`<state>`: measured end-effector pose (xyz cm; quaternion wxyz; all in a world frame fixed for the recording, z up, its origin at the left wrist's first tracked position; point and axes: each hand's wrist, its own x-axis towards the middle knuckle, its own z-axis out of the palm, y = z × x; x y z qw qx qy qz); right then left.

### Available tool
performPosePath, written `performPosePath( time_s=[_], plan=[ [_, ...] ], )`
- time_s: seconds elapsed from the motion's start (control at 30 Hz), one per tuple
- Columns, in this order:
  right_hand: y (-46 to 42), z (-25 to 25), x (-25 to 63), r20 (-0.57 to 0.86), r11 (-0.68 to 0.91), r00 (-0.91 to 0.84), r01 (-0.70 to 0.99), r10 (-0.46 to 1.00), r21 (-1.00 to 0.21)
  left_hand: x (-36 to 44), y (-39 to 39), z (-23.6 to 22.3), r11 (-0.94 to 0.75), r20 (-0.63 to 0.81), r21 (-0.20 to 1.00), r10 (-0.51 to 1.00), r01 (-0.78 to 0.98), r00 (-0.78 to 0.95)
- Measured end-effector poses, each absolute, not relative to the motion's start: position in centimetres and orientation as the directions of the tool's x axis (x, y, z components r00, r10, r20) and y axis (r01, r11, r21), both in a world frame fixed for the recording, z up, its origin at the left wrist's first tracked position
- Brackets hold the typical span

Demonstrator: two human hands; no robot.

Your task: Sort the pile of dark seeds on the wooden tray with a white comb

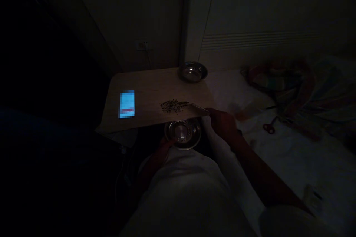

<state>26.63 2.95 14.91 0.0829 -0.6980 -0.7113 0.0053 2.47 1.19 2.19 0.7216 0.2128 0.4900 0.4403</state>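
Observation:
A scatter of small dark bits (172, 106) lies on the wooden table (150, 81). Beside its right end, my right hand (224, 121) is closed around a flat, blade-like tool (198, 109); the dim light hides its exact kind. The tool's far end is close to the bits, low over the tabletop. Just below the table's front edge, my left hand (167, 144) grips the left rim of a shiny metal bowl (196, 139). A few small specks show inside that bowl.
Another metal bowl (193, 72) stands at the table's back right corner. A lit phone (127, 104) lies on the left. To the right, red-handled scissors (269, 128) and crumpled coloured cloth (278, 77) rest on a white sheet. A wall socket (143, 45) is behind.

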Motion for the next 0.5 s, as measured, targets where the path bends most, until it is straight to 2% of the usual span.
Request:
performPosePath(
  time_s=[0.5],
  plan=[
    [-0.5,15.2,24.7,0.113,0.176,-0.148,0.937,0.982,-0.303,2.7,0.9,3.0,0.545,-0.510,0.728,0.836,-0.415,0.202]
  ],
)
